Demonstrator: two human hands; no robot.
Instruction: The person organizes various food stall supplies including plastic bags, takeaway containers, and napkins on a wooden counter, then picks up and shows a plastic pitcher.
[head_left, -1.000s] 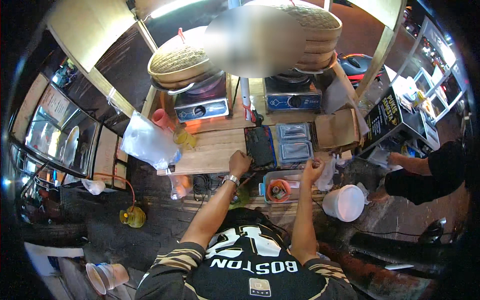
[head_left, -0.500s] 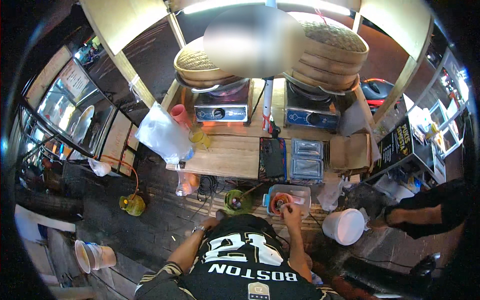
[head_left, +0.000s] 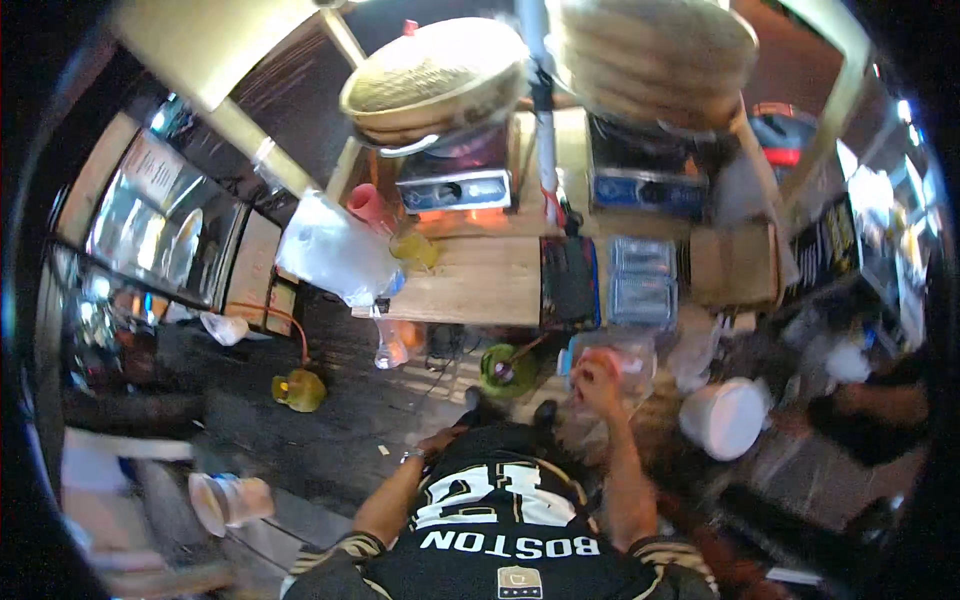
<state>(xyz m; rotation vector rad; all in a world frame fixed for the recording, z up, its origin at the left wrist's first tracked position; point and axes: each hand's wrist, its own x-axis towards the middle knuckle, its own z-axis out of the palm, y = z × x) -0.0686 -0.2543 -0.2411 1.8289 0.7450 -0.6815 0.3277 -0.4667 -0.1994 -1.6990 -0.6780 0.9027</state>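
Observation:
My right hand (head_left: pixel 597 388) is over a pinkish-red round container (head_left: pixel 604 358), which sits inside a clear plastic box (head_left: pixel 640 362) with light blue clips. Its fingers are bent and drawn together, but blur hides what they may hold. My left hand (head_left: pixel 440 440) lies low beside my dark clothing, with a watch (head_left: pixel 411 455) at the wrist. The fingers of that hand are dark and partly hidden. Left of the box a green gas cylinder (head_left: pixel 507 371) stands on the ground.
Ahead is a wooden counter (head_left: pixel 470 285) with two stoves (head_left: pixel 455 192) under woven steamers (head_left: pixel 435 80). Clear plastic trays (head_left: pixel 641 282) and a cardboard box (head_left: pixel 735 265) lie on its right. A white bucket (head_left: pixel 725 420) stands right, near another person's arm (head_left: pixel 865 415).
The whole view has shifted, carrying the scene up and right. My right hand has moved over the red container, covering more of it. The other person's hand is farther from the bucket.

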